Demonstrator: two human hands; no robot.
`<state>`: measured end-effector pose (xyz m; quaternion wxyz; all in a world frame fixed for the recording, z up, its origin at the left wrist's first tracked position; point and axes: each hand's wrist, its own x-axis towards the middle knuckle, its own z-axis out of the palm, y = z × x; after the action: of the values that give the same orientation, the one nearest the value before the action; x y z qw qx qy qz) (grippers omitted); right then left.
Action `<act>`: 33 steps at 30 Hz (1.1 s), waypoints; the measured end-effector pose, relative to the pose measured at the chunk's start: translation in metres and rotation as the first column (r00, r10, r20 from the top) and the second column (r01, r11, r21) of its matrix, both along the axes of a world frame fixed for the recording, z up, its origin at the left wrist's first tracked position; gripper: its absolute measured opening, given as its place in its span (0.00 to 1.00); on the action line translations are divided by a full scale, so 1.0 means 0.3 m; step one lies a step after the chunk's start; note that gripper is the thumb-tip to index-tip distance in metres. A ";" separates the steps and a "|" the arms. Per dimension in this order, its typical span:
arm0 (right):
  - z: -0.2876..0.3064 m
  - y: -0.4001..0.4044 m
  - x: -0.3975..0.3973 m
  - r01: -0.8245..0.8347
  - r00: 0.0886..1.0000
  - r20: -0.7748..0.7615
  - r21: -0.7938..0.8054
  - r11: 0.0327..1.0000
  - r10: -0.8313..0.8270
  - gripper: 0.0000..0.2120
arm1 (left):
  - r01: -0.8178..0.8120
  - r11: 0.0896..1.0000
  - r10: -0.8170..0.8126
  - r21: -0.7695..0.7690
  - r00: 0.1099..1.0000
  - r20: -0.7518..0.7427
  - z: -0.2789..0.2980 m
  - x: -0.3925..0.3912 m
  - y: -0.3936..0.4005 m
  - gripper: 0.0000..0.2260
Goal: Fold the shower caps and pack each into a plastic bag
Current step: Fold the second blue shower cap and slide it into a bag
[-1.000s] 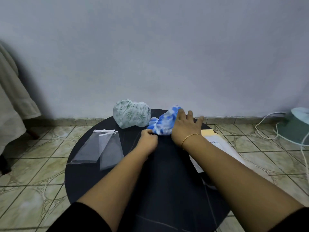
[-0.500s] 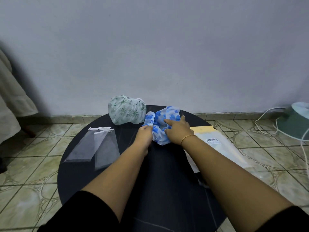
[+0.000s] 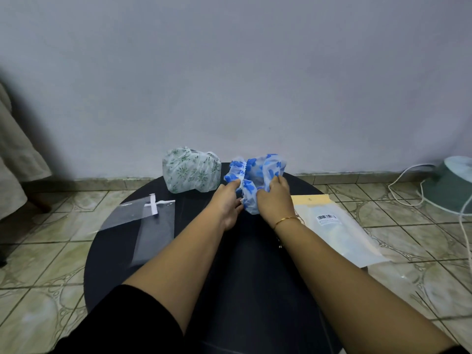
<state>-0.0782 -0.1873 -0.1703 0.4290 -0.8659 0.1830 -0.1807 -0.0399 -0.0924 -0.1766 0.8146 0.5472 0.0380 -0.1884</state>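
Nearest the camera, both bare forearms reach out over the round dark tabletop (image 3: 245,264). Two clear, flat plastic bags (image 3: 150,226) with white adhesive strips lie on its left part, overlapping and untouched; at the right edge a larger frosted plastic packet with a barcode label (image 3: 337,231) hangs partly off the top.

Further out, the left hand (image 3: 227,203) pinches the ruffled elastic hem of the blue-flowered white plastic shower cap (image 3: 255,175), and the right hand (image 3: 274,198), a thin gold bracelet at its wrist, is closed on the cap's right side. The cap is bunched between them, just above or resting on the table; which is hard to tell from this angle.

The film looks thin, light and limp, so it will likely spring open from trapped air and the gathered elastic. The hem is probably the surest grip, since the smooth crown may slip between fingers; pressing it flat against the table should hold a fold.

Just beyond, left of the cap, sits a green-patterned white shower cap (image 3: 191,172), puffed up and not yet folded.
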 end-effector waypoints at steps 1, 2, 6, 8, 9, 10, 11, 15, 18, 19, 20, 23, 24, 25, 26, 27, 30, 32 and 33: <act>0.006 0.005 -0.012 -0.003 0.999 0.043 0.005 1.000 0.002 0.24 | 0.011 1.000 -0.011 -0.009 1.000 0.008 0.011 -0.008 0.000 0.07; 0.007 0.007 -0.021 0.000 0.996 0.090 0.011 1.000 -0.001 0.23 | 0.014 1.000 -0.014 -0.020 1.000 0.013 0.022 -0.019 0.002 0.03; 0.016 0.015 -0.091 0.045 0.954 0.287 0.138 0.989 -0.084 0.08 | -0.008 0.998 0.011 -0.069 0.999 0.039 0.052 -0.062 0.023 0.09; 0.023 0.024 -0.136 0.043 0.933 0.332 0.270 0.962 -0.135 0.13 | -0.024 0.997 0.029 -0.073 0.997 0.066 0.051 -0.080 0.040 0.17; 0.026 0.032 -0.162 0.028 0.922 0.355 0.335 0.942 -0.154 0.14 | -0.035 0.997 0.041 -0.064 0.996 0.085 0.044 -0.088 0.049 0.21; 0.026 0.044 -0.186 0.004 0.908 0.383 0.398 0.917 -0.170 0.13 | -0.054 0.998 0.058 -0.039 0.992 0.110 0.037 -0.099 0.059 0.25; 0.027 0.058 -0.210 -0.023 0.896 0.405 0.457 0.889 -0.185 0.14 | -0.093 0.996 0.092 -0.003 0.985 0.145 0.027 -0.110 0.069 0.27; 0.019 0.108 -0.291 -0.101 0.898 0.412 0.537 0.838 -0.155 0.27 | -0.305 0.942 0.247 0.139 0.912 0.329 -0.006 -0.172 0.129 0.36; 0.001 0.138 -0.345 -0.125 0.938 0.344 0.441 0.889 -0.039 0.19 | -0.469 0.868 0.376 0.162 0.835 0.401 -0.013 -0.233 0.186 0.39; -0.007 0.146 -0.359 -0.124 0.952 0.306 0.405 0.906 -0.007 0.12 | -0.521 0.840 0.424 0.150 0.803 0.418 -0.012 -0.255 0.205 0.39; -0.019 0.150 -0.373 -0.119 0.962 0.272 0.378 0.918 0.013 0.09 | -0.572 0.808 0.467 0.141 0.768 0.438 -0.009 -0.278 0.225 0.39; -0.053 0.147 -0.405 -0.102 0.973 0.228 0.356 0.929 0.019 0.06 | -0.724 0.673 0.518 0.151 0.607 0.602 -0.011 -0.335 0.298 0.33; -0.059 0.145 -0.416 -0.096 0.974 0.224 0.354 0.931 0.015 0.06 | -0.762 0.625 0.483 0.173 0.551 0.681 -0.017 -0.345 0.328 0.28; -0.067 0.137 -0.425 -0.090 0.975 0.222 0.363 0.928 0.007 0.06 | -0.779 0.595 0.411 0.195 0.505 0.759 -0.021 -0.352 0.352 0.23; -0.078 0.131 -0.434 -0.078 0.977 0.214 0.386 0.919 -0.007 0.07 | -0.773 0.590 0.319 0.234 0.490 0.811 -0.025 -0.363 0.378 0.18; -0.090 0.127 -0.442 -0.067 0.980 0.200 0.420 0.905 -0.020 0.08 | -0.750 0.605 0.244 0.266 0.493 0.835 -0.032 -0.372 0.402 0.14; -0.106 0.116 -0.454 -0.056 0.991 0.134 0.584 0.809 -0.028 0.09 | -0.586 0.715 0.155 0.381 0.665 0.731 -0.044 -0.387 0.449 0.14; -0.101 0.110 -0.455 -0.068 0.993 0.120 0.683 0.727 -0.020 0.10 | -0.441 0.798 0.154 0.410 0.808 0.569 -0.042 -0.385 0.471 0.13; -0.094 0.106 -0.457 -0.071 0.993 0.114 0.718 0.693 -0.016 0.10 | -0.374 0.862 0.204 0.343 0.875 0.440 -0.038 -0.382 0.480 0.10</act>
<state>-0.2152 -0.1555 -0.1984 0.7461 -0.6197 0.2019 -0.1362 -0.1544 0.0517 -0.1879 0.6888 0.7222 -0.0016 0.0634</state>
